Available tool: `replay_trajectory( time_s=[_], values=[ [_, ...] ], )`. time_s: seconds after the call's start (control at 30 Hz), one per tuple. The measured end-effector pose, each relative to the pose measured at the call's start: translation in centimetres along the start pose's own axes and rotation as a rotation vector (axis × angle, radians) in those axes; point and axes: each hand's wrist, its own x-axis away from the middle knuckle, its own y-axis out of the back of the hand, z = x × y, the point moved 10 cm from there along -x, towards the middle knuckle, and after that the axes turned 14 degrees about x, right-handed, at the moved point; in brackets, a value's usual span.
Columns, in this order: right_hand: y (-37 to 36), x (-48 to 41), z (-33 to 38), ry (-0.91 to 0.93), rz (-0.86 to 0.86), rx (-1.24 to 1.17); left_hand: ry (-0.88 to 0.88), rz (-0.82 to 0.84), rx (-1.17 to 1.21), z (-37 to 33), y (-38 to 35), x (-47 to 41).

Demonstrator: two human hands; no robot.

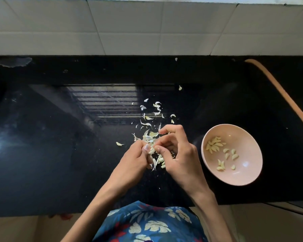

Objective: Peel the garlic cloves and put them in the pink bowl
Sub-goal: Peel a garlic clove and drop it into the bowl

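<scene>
We pinch one garlic clove [151,150] between left hand [138,154] and right hand [177,154], fingertips clamped on it; the pink bowl [248,179] sits just beside our right hand.

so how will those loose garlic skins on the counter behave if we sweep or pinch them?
The garlic skins look paper-thin and curled, so probably very light and floppy; a push would likely scatter rather than slide them. They lie spread widely over the glossy black counter, which suggests they drift easily. Thin edges probably tear if pinched hard.
</scene>
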Motion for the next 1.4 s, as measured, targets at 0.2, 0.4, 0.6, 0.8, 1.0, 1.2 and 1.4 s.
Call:
replay_trajectory(
  time_s=[0.2, 0.4, 0.6, 0.8, 1.0, 1.2, 1.4],
  values=[
    [-1.7, 1.0, -3.4, -0.375, -0.024, -0.537, -0.252, -0.187, -0.19, -2.9, 0.9, 0.6],
    [-3.0, 1.2, -3.3, -0.511, -0.005, -0.762, -0.61, -0.309, -0.408, -5.8, 0.4, 2.1],
    [-3.1, 1.4, -3.2, -0.529, 0.097, -0.74, -0.641, -0.402, -0.376, -6.5, 1.6, 2.3],
    [-2.7, 1.3, -4.0, -0.563, 0.07, -0.885, -0.613, -0.479, -0.377, -5.7, 4.8, 1.0],
    [-2.3, 0.8, -4.4, -0.59, 0.008, -0.935, -0.429, -0.35, -0.285, -3.4, 5.0, -0.6],
    [-2.0, 0.8, -5.2, -0.609, -0.063, -0.909, -0.37, -0.35, -0.162, -4.0, 4.9, -1.4],
    [-1.9, 0.9, -6.2, -0.643, -0.123, -0.886, -0.335, -0.22, -0.023, -3.8, 3.7, -1.9]
  ],
)
